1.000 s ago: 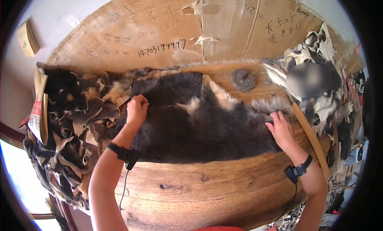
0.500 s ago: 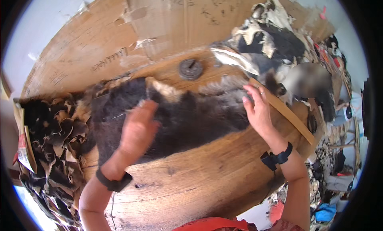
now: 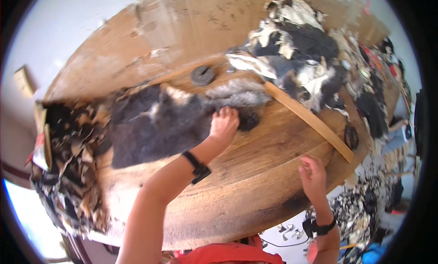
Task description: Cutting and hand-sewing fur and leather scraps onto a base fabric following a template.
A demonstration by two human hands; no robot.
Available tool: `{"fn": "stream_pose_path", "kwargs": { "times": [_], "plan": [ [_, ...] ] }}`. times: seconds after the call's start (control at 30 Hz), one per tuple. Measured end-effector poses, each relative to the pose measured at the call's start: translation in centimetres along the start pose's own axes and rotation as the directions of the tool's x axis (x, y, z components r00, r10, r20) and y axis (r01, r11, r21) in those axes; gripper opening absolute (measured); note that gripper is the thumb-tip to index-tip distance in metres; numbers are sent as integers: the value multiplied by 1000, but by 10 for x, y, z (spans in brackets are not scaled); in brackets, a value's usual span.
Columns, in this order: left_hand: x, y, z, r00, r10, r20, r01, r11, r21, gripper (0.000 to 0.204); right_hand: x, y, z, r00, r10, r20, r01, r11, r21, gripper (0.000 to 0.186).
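A dark brown-black fur pelt (image 3: 155, 127) lies hair side up across the wooden table (image 3: 237, 191), with pale tufts along its far edge. My left hand (image 3: 224, 123) is on its right end, fingers bent down into the fur. Just beyond those fingers is a bunch of grey fur (image 3: 242, 93), and a dark piece of fur (image 3: 248, 119) shows beside them. Over the right front part of the table, my right hand (image 3: 314, 175) is raised with loosely curled fingers, thumb apart, and nothing visible in it.
A round dark metal weight (image 3: 203, 75) sits near the cardboard backing (image 3: 182, 31). A flat wooden strip (image 3: 310, 120) slants across the table's right side, with black-handled scissors (image 3: 351, 137) beyond it. Black-and-white hides (image 3: 305, 45) heap at the far right; brown scraps (image 3: 73, 163) pile at the left.
My left hand has moved right, onto the pelt's right end. My right hand has left the far right and come back toward me. The pelt's right end is now drawn up, baring more wood.
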State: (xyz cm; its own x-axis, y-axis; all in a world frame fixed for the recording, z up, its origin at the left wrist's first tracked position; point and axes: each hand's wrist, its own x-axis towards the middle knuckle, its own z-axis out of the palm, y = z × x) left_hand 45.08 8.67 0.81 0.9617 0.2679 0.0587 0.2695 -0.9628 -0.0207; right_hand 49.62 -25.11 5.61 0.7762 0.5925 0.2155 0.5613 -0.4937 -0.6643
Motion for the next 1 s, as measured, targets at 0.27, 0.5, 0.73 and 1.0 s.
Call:
{"fn": "stream_pose_path", "kwargs": {
  "times": [0.27, 0.5, 0.73, 1.0],
  "plan": [
    [-13, 50, -149, 911, -309, 275, 104, -473, -875, 37, -25, 3, 12, 973, 123, 197, -179, 938, 297, 45],
    [-86, 3, -306, 859, -511, -28, -333, -516, -789, 37, 53, -55, 37, 971, -167, -173, 208, 943, 258, 57],
    [-213, -51, -181, 780, -621, -83, -435, -441, -785, 44, 126, -47, 3, 918, -395, 28, 376, 892, 251, 45],
    [-419, -147, 25, 451, -733, 510, -72, -599, -798, 48, 104, 30, 53, 974, 228, 11, -220, 949, -226, 43]
  ]
}}
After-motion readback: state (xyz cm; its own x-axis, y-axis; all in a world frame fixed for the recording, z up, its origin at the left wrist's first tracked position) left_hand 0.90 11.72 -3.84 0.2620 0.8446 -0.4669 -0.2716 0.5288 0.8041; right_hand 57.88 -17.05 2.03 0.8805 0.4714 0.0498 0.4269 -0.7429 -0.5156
